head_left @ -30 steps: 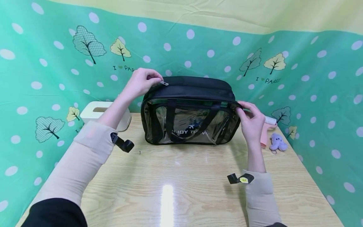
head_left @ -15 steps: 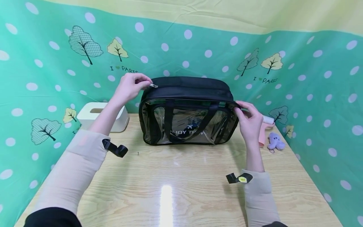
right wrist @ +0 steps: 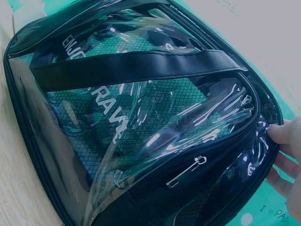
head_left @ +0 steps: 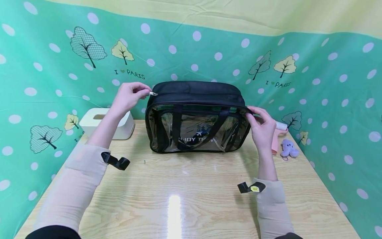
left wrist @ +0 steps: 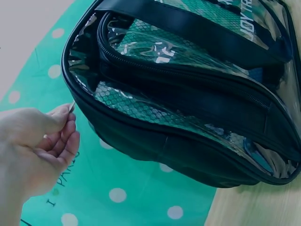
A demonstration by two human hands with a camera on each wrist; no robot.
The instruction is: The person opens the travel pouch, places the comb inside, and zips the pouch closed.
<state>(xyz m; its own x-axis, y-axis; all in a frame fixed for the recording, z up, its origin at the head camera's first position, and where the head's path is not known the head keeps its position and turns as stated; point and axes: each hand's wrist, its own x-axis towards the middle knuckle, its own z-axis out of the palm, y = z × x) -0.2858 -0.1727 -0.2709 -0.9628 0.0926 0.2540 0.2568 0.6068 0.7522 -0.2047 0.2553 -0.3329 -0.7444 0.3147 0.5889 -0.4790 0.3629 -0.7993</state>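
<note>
A black travel bag (head_left: 197, 99) with a clear front panel stands upright on the table. White lettering and a strap handle (head_left: 178, 127) show on its front. At its top left corner my left hand (head_left: 128, 96) pinches a silver zipper pull (head_left: 153, 94) between thumb and fingers; the left wrist view shows that left hand (left wrist: 42, 146) beside the bag's edge. My right hand (head_left: 262, 127) grips the bag's upper right edge, thumb in front. A second zipper pull (right wrist: 188, 170) hangs on the front pocket in the right wrist view.
A white tissue box (head_left: 125, 126) stands on the table left of the bag. To the right are a pink object (head_left: 275, 141) with a white end, partly behind my right hand, and a small purple plush toy (head_left: 288, 148). A green polka-dot curtain (head_left: 191, 49) hangs behind.
My left hand has moved left and slightly down along the bag's top, drawing the zipper pull to the left corner. My right hand has kept its grip on the right edge.
</note>
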